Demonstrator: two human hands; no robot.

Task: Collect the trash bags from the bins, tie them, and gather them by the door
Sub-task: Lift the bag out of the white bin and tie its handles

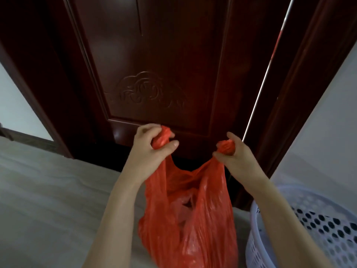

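The person is standing directly before the dark wooden door (154,74) and holding a red trash bag (189,215) up between both hands. The left hand (152,146) is gripping the bag's left handle, its fingers curled tightly round the bunched plastic; the right hand (233,151) is gripping the right handle in the same manner. Each grip is pressed closed on its own handle, and the two handles are being held well apart, level with each other, so the bag's mouth is standing open between them. The bag's body is hanging straight down below both hands, long axis vertical, with crumpled contents showing inside. Whether its base is touching the pale floor (48,190) cannot be told. A white perforated bin (309,225) is standing just beside the bag on the right, near the door frame. In my judgement, tying is the step in hand: the handles lie on one horizontal line, neither hand nearer, so both must be drawing inward and crossing over the mouth. The knot is not yet made.
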